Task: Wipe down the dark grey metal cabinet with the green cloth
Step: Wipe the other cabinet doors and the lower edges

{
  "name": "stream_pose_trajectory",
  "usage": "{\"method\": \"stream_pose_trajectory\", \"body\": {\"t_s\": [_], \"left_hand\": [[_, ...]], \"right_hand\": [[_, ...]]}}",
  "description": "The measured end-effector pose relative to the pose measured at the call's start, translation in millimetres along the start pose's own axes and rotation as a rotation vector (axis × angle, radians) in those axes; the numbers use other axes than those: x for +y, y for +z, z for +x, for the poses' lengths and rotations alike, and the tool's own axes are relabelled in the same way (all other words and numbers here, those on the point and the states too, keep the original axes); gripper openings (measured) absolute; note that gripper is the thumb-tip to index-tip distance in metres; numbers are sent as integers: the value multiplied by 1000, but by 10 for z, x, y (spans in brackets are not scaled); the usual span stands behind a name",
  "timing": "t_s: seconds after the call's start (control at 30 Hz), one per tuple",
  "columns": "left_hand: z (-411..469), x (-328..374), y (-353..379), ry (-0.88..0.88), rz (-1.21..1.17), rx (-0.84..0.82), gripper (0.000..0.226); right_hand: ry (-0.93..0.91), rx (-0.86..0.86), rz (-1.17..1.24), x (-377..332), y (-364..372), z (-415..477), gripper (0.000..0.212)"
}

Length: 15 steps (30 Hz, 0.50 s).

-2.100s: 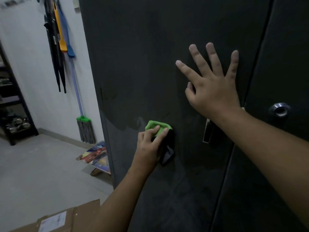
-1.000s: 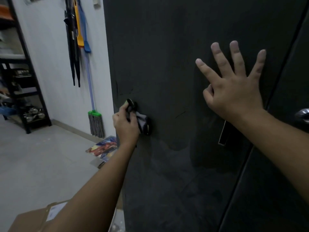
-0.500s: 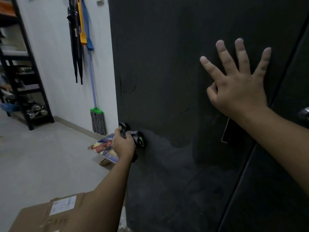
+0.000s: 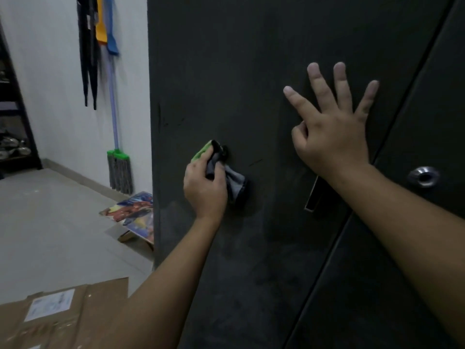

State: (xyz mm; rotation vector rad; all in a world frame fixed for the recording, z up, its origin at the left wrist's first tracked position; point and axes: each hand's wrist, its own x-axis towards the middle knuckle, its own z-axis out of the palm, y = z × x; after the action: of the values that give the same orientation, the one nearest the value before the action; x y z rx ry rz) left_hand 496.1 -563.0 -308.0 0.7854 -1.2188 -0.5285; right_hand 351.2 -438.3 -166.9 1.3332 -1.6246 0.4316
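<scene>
- left hand (image 4: 205, 188) has its fingers curled round the bunched-up green cloth (image 4: 225, 176) and grips it tight, thumb side up
- the cloth is pressed against the front of the dark grey metal cabinet (image 4: 226, 71), on the left door, nearer that door's left edge than its right
- only one corner of the cloth actually looks green, poking out above the fingers; the rest reads grey-black and hangs out to the right of the hand
- right hand (image 4: 332, 137) is flat on the same door with fingers spread wide and straight, holding nothing, up near the door's right edge
- just below that wrist there's a slim metal door handle (image 4: 311, 196) by the seam between the two doors
- the right door has a round silver lock (image 4: 424, 176), well clear of both hands
- lower part of the left door looks paler and smudgy compared with the part above the cloth
- off to the left: a mop (image 4: 119, 170) with a green head leaning on the white wall (image 4: 50, 71), some dark, orange and blue stuff hanging above it
- colourful printed boards (image 4: 133, 212) lie on the floor by the cabinet's left bottom corner
- cardboard box (image 4: 75, 318) with a white label at the bottom left, and a dark shelf rack (image 4: 15, 109) at the far left edge
</scene>
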Motion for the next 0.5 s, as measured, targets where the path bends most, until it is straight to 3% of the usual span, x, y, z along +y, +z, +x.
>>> {"method": "stream_pose_trajectory", "body": {"t_s": [0.33,0.5], "left_hand": [[-545,470,465,529,63,-207,44],[-663,289,397,755,113,-435,49]], "right_hand": [[34,96,174,-12,71,9,58],[46,105,219,8,83,13,56]]}}
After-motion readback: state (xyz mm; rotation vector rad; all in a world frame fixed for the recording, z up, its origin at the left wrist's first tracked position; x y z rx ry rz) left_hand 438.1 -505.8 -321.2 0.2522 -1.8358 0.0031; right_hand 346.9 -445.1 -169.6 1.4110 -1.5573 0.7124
